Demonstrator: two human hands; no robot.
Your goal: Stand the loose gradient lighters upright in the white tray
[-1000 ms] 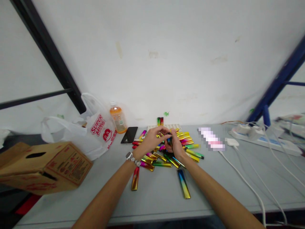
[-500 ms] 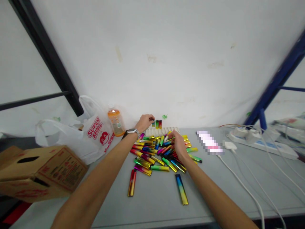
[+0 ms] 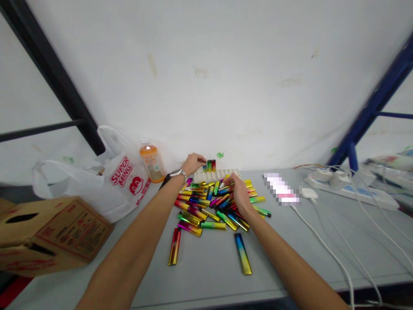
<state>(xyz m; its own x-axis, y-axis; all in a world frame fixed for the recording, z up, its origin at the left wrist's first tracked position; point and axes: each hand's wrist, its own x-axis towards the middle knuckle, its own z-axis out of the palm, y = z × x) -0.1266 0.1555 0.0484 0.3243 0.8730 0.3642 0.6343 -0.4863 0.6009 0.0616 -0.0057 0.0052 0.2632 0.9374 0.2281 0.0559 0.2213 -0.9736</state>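
Observation:
Many shiny multicoloured lighters [image 3: 213, 225] lie in a loose pile on the grey table. Behind the pile is a white tray with small cells [image 3: 211, 175], and three lighters [image 3: 209, 165] stand upright in a row at its back. My left hand [image 3: 193, 163], with a watch at the wrist, pinches the leftmost upright lighter [image 3: 204, 167]. At the right of the pile, my right hand [image 3: 238, 189] has its fingers closed on a lighter with a pale end, partly hidden. A red-gold lighter [image 3: 174, 247] and a blue-yellow one [image 3: 243, 254] lie apart in front.
On the left are a cardboard box [image 3: 58, 232], a white plastic bag [image 3: 109, 189] and an orange bottle [image 3: 152, 162]. To the right lie a blurred phone [image 3: 280, 189], a charger [image 3: 309, 193], white cables and a power strip [image 3: 358, 193].
The whole view has shifted slightly, with objects appearing a little further left. The hands hold nearly the same places; my left hand sits closer against the upright lighters.

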